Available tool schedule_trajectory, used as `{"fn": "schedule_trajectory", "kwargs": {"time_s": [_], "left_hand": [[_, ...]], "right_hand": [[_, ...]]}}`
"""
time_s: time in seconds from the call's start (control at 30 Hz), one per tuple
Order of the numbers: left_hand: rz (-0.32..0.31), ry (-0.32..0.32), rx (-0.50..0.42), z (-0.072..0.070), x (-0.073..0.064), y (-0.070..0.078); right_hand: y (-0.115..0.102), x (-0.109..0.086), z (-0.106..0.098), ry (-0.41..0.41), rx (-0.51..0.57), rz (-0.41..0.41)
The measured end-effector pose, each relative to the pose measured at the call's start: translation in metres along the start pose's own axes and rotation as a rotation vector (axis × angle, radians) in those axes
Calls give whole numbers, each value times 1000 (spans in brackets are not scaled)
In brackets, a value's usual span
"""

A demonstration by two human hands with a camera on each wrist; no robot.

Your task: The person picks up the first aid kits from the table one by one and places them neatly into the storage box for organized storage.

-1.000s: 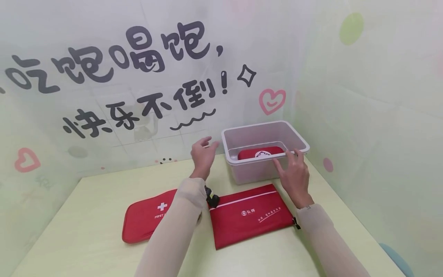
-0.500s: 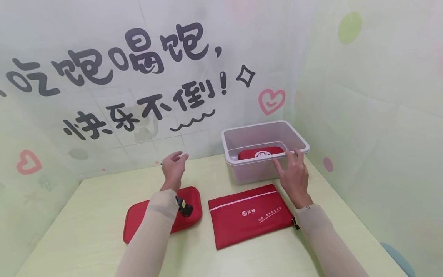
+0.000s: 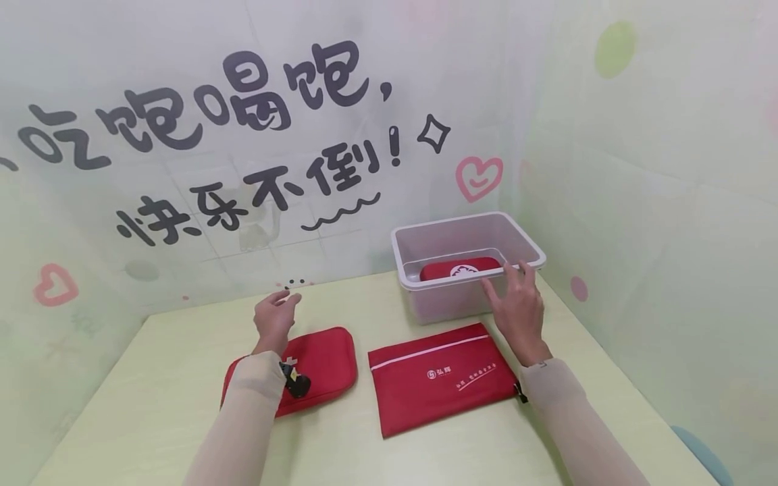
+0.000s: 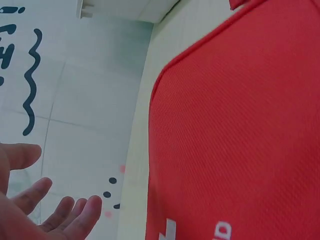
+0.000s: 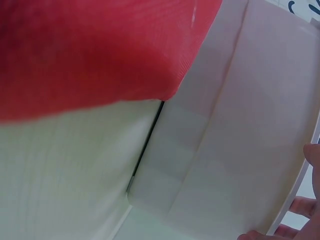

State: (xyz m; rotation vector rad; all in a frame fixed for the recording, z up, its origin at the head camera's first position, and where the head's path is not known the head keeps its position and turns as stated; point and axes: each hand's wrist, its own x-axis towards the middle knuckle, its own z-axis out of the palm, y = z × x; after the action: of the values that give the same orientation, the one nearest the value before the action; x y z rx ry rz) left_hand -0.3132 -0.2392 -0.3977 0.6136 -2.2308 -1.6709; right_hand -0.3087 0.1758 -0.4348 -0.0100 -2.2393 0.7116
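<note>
My left hand [image 3: 275, 320] hovers over the far edge of a red first aid pouch [image 3: 328, 361], fingers loosely bent with nothing between them. In the left wrist view the pouch [image 4: 230, 120] fills the right side, away from the fingertips. The sleeve and wrist camera cover part of its printing. At the right, my right hand [image 3: 518, 307] grips the front rim of a pale grey plastic bin [image 3: 446, 304], thumb low on the outside and fingers over the edge. Inside the bin lies a red case [image 3: 434, 270] with a white emblem, partly hidden by the front wall.
A flat red zip pouch [image 3: 413, 398] with white lettering lies in front of the bin, close to the right wrist. The pale yellow table [image 3: 152, 385] meets a printed wall covering [image 3: 340, 250] at the back and another wall on the right.
My left hand has moved left from beside the bin to above the first aid pouch. The right hand stays at the bin's rim, and bin and pouches keep their places.
</note>
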Motion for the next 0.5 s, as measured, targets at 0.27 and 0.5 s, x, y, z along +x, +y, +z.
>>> {"fn": "schedule_trajectory", "kwargs": {"time_s": [0.27,0.5], "left_hand": [[-48,22,60,-19,7,-14],[-69,32,129,-35,11,-24]], "right_hand": [[2,0,-1,1,10,2],[2,0,0,-6,13,9]]}}
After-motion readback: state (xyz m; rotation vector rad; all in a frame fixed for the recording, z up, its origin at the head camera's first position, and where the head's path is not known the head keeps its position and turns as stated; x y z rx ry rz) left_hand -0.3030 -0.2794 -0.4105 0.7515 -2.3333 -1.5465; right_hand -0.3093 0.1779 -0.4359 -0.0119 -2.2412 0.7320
